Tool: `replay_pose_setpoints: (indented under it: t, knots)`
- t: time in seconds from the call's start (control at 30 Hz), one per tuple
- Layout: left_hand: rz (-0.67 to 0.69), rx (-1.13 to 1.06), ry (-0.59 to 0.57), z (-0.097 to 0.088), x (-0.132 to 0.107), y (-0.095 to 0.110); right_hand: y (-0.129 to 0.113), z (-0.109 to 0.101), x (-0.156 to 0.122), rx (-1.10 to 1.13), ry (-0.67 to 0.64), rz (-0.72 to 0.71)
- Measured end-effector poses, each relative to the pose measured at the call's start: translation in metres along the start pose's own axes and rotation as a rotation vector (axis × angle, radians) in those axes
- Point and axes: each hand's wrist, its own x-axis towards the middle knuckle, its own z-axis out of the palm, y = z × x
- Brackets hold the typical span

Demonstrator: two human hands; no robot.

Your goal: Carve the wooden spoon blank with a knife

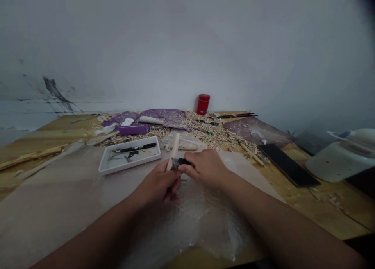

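Note:
My left hand (164,181) is closed around the lower part of a pale wooden stick (175,144), which points up and away from me. In my right hand (206,167) is a knife (184,162) with a black handle, gripped from the side. Its blade lies against the wood just above my left fingers. Both hands meet over a sheet of clear plastic (202,214). Left of them stands a shallow white box (130,167) holding a black pen-like tool (137,148) and small dark bits.
Wood shavings (216,133) pile up along the wall, around a red can (203,104) and a purple roll (133,129). Rightward lie a black phone-like slab (288,165) and a white lidded container (341,159). Long wooden strips (32,157) rest at the left.

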Motion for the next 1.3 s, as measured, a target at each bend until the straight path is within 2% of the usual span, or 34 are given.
replay_pose_setpoints:
  t: [0.1, 0.2, 0.37, 0.6, 0.67, 0.77, 0.83, 0.93, 1.1, 1.2, 1.3]
  knots:
    - [-0.017, 0.028, -0.001, 0.001, 0.000, 0.000, -0.001, -0.002, 0.000, -0.014, -0.017, 0.009]
    - [-0.015, 0.023, -0.010, 0.004, -0.001, 0.000, 0.005, -0.005, 0.001, -0.034, -0.017, 0.077]
    - [-0.058, -0.027, -0.119, 0.005, -0.004, -0.002, 0.019, -0.007, 0.004, -0.102, -0.018, 0.249]
    - [-0.065, -0.062, -0.145, 0.002, -0.004, -0.001, 0.023, 0.001, 0.007, -0.090, -0.010, 0.268]
    - [-0.070, -0.089, -0.165, 0.004, -0.006, 0.000, 0.034, 0.001, 0.008, -0.082, 0.001, 0.348]
    - [-0.077, -0.116, -0.244, 0.008, -0.012, 0.003, 0.055, -0.003, 0.009, -0.095, 0.036, 0.580]
    - [-0.074, -0.112, -0.259, 0.009, -0.014, 0.004, 0.062, -0.006, 0.007, -0.100, 0.085, 0.626]
    - [-0.053, -0.076, -0.209, 0.006, -0.011, 0.003, 0.050, -0.008, 0.005, -0.094, 0.107, 0.513]
    - [-0.024, -0.066, -0.108, -0.001, -0.004, 0.001, 0.015, -0.004, 0.002, -0.039, 0.045, 0.248]
    - [-0.037, -0.037, -0.036, -0.003, -0.002, 0.001, 0.006, -0.002, 0.001, -0.002, 0.011, 0.116]
    - [-0.049, 0.012, -0.024, -0.005, 0.000, 0.001, 0.002, -0.001, 0.001, 0.017, 0.016, 0.032]
